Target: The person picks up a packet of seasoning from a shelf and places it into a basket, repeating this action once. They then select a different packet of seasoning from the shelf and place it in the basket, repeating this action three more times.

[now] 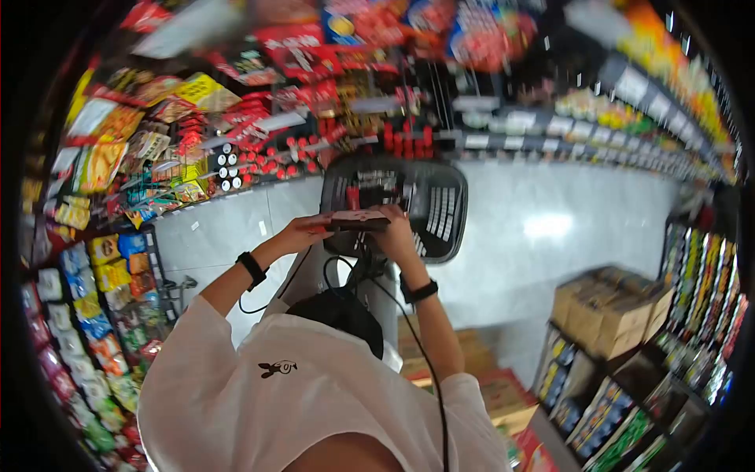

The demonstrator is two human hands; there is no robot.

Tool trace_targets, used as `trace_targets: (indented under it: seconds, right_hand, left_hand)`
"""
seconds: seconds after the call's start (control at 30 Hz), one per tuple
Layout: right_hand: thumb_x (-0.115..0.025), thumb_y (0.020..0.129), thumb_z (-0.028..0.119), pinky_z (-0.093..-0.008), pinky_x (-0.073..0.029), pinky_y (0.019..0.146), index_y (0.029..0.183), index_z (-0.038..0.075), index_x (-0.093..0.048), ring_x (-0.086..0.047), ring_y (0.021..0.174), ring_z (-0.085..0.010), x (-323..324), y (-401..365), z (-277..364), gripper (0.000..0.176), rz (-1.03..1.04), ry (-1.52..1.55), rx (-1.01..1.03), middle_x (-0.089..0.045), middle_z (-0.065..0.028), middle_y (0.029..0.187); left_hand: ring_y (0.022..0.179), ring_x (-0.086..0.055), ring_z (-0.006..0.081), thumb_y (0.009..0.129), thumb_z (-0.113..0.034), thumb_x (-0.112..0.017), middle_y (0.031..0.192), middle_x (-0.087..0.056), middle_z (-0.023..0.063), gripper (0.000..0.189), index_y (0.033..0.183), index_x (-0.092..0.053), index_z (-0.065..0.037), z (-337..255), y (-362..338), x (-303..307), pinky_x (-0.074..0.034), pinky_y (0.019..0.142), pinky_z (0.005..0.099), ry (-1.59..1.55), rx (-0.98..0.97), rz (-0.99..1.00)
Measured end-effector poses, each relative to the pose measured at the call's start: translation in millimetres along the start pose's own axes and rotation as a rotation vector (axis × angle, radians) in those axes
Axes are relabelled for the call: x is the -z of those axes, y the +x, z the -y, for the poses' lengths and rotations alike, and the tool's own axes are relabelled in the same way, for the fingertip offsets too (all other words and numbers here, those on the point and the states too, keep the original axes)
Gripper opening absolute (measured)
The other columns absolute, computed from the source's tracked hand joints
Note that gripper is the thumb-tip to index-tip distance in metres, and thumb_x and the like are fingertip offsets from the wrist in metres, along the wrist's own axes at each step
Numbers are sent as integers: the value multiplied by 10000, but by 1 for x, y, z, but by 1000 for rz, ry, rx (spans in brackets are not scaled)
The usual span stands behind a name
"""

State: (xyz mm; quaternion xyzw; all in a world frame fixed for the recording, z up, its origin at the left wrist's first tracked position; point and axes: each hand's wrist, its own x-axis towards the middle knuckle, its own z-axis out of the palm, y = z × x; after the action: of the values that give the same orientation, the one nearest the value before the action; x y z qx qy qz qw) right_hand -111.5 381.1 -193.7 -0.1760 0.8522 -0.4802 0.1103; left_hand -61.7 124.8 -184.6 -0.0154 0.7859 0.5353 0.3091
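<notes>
Between my two hands is a small flat box-like pack, dark along its near side with a pale pinkish top; its exact kind is not clear. My left hand grips its left end, fingers closed on the edge. At the right end, my right hand is closed round it. Just beneath and beyond the hands stands a black plastic shopping basket with slotted walls. Some dark and red items lie inside it, partly hidden by my hands and the pack.
Shelves of red snack packs curve along the front and left. Red-capped bottles line the lower front shelf. Cardboard boxes sit on a rack at right. A black cable runs past my right arm. Grey tiled floor extends right.
</notes>
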Motion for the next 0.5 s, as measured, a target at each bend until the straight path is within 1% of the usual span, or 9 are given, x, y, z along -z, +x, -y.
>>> trace_targets:
  seconds: [0.03,0.1,0.13,0.23,0.27,0.33,0.4,0.47,0.5]
  right_hand:
    - [-671,623,13,-387,-460,801,979,27,-603,-553,932,-348,1,-14,-14,362,-37,37,-18,-579,-159,998]
    - [-600,637,-60,-394,-457,774,952,0,-593,-549,899,-373,-10,-46,-46,321,-81,171,-152,-568,-190,955]
    - [-599,649,-54,-390,-457,779,954,10,-598,-550,908,-368,-21,-63,-68,312,-100,189,-229,-570,-179,963]
    - [-623,617,-61,-367,-469,780,990,28,-592,-559,931,-340,-47,-105,-124,384,-198,223,-387,-575,-154,959]
    - [-630,640,-49,-353,-465,790,993,22,-590,-563,932,-329,-55,-116,-142,363,-217,242,-431,-579,-148,966]
    - [-634,653,-43,-340,-462,796,997,21,-587,-565,935,-319,-64,-125,-175,353,-289,316,-482,-579,-143,980]
    - [-633,678,-30,-317,-462,791,1007,25,-582,-585,905,-293,-75,-132,-204,337,-361,370,-530,-596,-131,967]
    - [-625,654,-60,-336,-462,800,1021,38,-579,-584,928,-314,-84,-130,-236,382,-376,407,-609,-601,-155,979]
    - [-620,642,-75,-346,-462,805,1027,44,-577,-583,939,-325,-90,-128,-252,405,-377,427,-649,-603,-167,985]
  left_hand:
    - [1028,-534,133,824,-160,-631,1162,-563,102,403,1177,-508,-9,13,2,-17,-425,889,293,-7,63,87]
    - [1073,-497,115,848,-113,-590,1181,-554,93,430,1246,-458,-19,31,16,-49,-401,913,273,-24,183,250]
    - [1103,-468,106,861,-62,-548,1193,-547,88,465,1302,-402,-44,21,25,-61,-369,937,254,-51,291,340]
    - [956,-522,111,865,-152,-570,1112,-584,25,416,1258,-463,-66,87,58,-108,-425,808,223,-26,89,293]
    - [1006,-510,119,863,-138,-570,1145,-569,48,440,1277,-439,-67,100,68,-117,-407,850,235,-63,133,313]
    - [1108,-485,134,859,-109,-571,1210,-537,95,492,1315,-390,-70,97,100,-141,-372,932,260,-129,204,341]
    - [1112,-498,156,858,-137,-578,1211,-539,100,499,1313,-387,-66,82,131,-149,-379,929,270,-20,251,420]
    - [1119,-516,199,852,-204,-594,1211,-542,115,518,1305,-392,-57,114,158,-153,-391,927,294,45,84,483]
    - [1146,-484,193,839,-223,-623,1306,-457,100,594,1340,-350,-58,132,177,-153,-394,917,287,106,60,576]
